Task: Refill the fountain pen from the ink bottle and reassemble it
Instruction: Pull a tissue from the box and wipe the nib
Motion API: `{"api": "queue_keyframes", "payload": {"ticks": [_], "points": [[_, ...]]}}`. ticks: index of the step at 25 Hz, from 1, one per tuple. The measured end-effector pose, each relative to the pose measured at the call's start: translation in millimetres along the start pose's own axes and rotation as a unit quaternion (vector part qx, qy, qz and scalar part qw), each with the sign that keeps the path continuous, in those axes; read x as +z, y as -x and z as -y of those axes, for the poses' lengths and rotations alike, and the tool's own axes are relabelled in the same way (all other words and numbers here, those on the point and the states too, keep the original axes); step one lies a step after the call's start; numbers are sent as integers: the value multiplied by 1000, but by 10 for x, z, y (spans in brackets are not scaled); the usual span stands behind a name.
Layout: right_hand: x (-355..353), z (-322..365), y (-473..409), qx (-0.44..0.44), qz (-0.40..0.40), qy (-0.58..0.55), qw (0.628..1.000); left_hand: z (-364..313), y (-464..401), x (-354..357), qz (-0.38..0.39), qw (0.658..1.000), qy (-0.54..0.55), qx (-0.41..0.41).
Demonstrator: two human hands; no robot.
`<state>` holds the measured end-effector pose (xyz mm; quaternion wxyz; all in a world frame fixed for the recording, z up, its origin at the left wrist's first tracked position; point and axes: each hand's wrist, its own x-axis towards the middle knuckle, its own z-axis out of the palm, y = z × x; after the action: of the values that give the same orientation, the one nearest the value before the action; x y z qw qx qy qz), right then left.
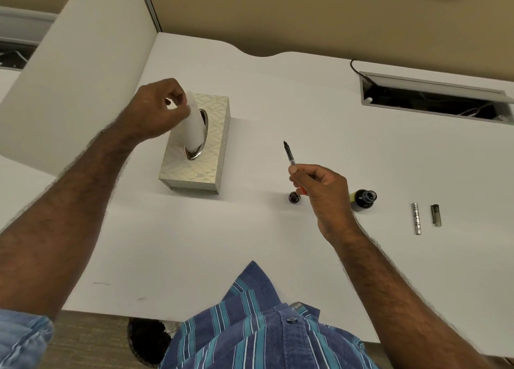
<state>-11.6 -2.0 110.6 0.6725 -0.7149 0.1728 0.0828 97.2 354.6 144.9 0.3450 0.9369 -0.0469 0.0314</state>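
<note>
My right hand (319,190) holds the fountain pen's inner section (289,155) by its lower end, nib pointing up and away; an orange part shows under my fingers. My left hand (160,110) pinches a white tissue (194,126) that stands up out of the slot of a patterned tissue box (214,160). The open ink bottle (364,199) stands just right of my right hand, and its dark cap (294,197) lies on the desk to the left of that hand. A silver pen barrel (416,218) and a dark pen cap (436,215) lie further right.
The white desk (278,243) has a cable tray opening (434,98) at the back right and a white partition panel (69,76) along the left. My striped blue shirt (264,327) hangs over the near edge.
</note>
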Motion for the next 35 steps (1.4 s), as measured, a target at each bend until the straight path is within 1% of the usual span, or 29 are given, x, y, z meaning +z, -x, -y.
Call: {"api": "queue_keyframes", "payload": {"ticks": [3,6,10,14,18,20,22,27,31,32,33,34,35], "points": [[-6,17,9,-3,-1,-5,1000,-115,-36,-60,-63,990,109,-56],[-29,66,36,-10,0,-14,1000,-309,4,-44,-88,966,227,-83],[-117,142,97,-22,-4,-24,999,-574,104,149,-56,911,393,-110],[-289,211,193,-32,-11,-40,999,-879,235,453,-22,859,489,-153],[-509,261,302,-41,-15,-52,998,-1221,384,768,22,824,534,-188],[-629,273,350,-48,-16,-52,997,-1384,442,928,32,814,543,-204],[-749,285,397,-57,-17,-50,997,-1525,486,1099,43,818,536,-205],[-1075,281,464,-72,-25,-40,996,-1982,620,1500,72,833,520,-175],[-1317,260,486,-76,-44,-35,996,-2404,721,1744,94,826,529,-170],[-1371,255,489,-74,-50,-35,995,-2490,739,1789,104,819,538,-171],[-1431,251,488,-73,-53,-34,995,-2580,757,1831,119,802,559,-171],[-1485,247,480,-76,-56,-32,995,-2658,775,1862,135,774,594,-174],[-1531,243,467,-79,-59,-31,995,-2724,791,1889,153,731,641,-180]]}}
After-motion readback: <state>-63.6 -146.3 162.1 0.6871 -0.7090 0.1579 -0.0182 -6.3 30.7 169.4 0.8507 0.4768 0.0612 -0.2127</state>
